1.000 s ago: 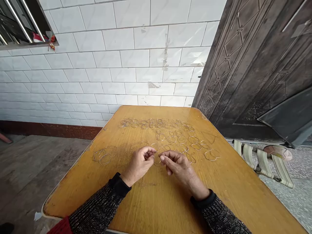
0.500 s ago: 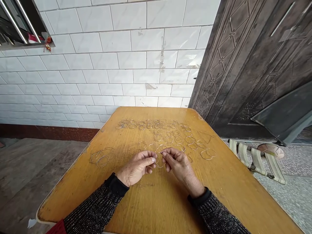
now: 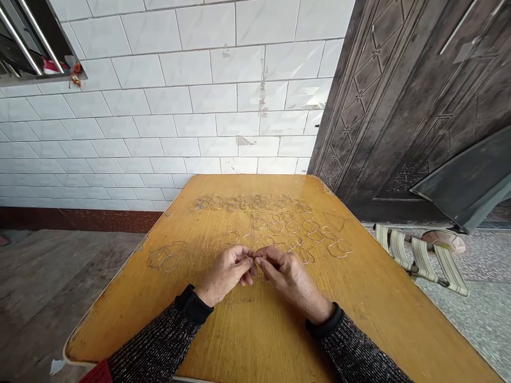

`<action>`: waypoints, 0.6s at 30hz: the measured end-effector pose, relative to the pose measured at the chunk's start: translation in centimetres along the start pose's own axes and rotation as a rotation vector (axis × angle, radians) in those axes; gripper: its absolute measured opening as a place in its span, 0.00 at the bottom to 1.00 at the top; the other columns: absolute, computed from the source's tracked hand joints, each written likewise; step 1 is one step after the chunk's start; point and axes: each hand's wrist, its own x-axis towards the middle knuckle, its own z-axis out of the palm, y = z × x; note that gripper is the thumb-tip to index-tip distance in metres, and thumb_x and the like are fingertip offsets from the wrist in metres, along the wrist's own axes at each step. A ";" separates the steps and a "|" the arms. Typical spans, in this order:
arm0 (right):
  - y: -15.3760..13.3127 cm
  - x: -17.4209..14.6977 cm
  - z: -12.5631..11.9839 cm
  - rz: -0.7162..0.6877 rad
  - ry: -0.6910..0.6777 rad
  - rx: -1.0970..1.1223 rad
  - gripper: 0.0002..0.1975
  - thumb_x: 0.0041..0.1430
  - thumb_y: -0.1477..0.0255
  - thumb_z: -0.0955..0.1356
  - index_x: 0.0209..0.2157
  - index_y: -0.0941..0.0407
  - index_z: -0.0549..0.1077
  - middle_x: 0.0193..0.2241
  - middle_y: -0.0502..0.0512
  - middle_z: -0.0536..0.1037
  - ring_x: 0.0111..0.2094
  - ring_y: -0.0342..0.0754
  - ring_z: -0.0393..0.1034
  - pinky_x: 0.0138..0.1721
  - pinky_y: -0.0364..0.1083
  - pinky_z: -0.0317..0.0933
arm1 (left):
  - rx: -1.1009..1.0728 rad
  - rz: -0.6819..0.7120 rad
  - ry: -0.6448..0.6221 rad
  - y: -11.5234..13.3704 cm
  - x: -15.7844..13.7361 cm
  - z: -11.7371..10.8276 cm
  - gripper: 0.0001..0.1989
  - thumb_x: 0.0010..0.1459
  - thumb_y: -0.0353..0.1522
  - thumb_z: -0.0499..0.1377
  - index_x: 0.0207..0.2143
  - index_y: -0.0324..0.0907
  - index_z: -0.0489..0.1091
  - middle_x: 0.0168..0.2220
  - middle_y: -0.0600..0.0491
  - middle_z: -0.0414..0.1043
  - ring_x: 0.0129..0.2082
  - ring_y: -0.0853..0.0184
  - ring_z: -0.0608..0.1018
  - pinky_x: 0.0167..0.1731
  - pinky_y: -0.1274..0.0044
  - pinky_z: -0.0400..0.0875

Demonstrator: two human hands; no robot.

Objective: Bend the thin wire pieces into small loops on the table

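My left hand (image 3: 229, 272) and my right hand (image 3: 290, 277) meet above the middle of the wooden table (image 3: 239, 340). Thumb and forefinger of each are pinched on a thin wire; the fingers mostly cover it, so its shape is hard to make out. The fingertips of the two hands nearly touch. Just beyond them lie several thin wire loops (image 3: 311, 230), many looking like joined rings. Further back runs a row of similar wire loops (image 3: 255, 202). Left of my left hand rests a loose bunch of wire loops (image 3: 170, 258).
A white tiled wall (image 3: 167, 96) stands behind the table's far edge. On the right are a dark carved door (image 3: 383, 106) and a low seat with striped straps (image 3: 423, 260). A barred window (image 3: 35, 37) is at the upper left.
My right hand has moved left, bringing its fingertips close against those of my left hand. The wire loop that showed between them is now mostly hidden. The view has shifted slightly.
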 end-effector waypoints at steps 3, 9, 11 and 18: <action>0.0 0.0 -0.1 -0.013 0.043 -0.037 0.10 0.57 0.69 0.60 0.26 0.55 0.68 0.17 0.49 0.68 0.19 0.41 0.61 0.23 0.41 0.54 | -0.025 0.021 0.083 0.1 0.1 0.1 0.10 0.51 0.37 0.57 0.30 0.38 0.64 0.23 0.55 0.69 0.17 0.75 0.69 0.16 0.82 0.59; 0.0 0.5 -0.5 0.200 0.105 0.375 0.11 0.56 0.61 0.60 0.30 0.56 0.62 0.17 0.46 0.68 0.11 0.37 0.53 0.14 0.39 0.49 | -0.170 0.105 0.280 0.3 0.6 -0.7 0.11 0.49 0.37 0.58 0.30 0.39 0.64 0.23 0.55 0.68 0.19 0.75 0.69 0.19 0.82 0.60; -0.2 0.5 -0.7 0.203 0.056 0.393 0.12 0.54 0.61 0.61 0.32 0.56 0.63 0.16 0.45 0.68 0.11 0.37 0.53 0.13 0.39 0.49 | -0.187 0.120 0.291 0.3 0.7 -0.9 0.10 0.48 0.36 0.58 0.30 0.39 0.64 0.23 0.56 0.68 0.19 0.75 0.68 0.20 0.82 0.60; -0.4 0.4 -0.9 0.247 -0.038 0.355 0.11 0.53 0.66 0.58 0.34 0.58 0.64 0.13 0.44 0.68 0.09 0.37 0.53 0.13 0.38 0.49 | -0.138 0.138 0.200 0.1 0.6 -0.9 0.10 0.51 0.36 0.57 0.30 0.38 0.65 0.24 0.56 0.68 0.19 0.75 0.67 0.20 0.81 0.60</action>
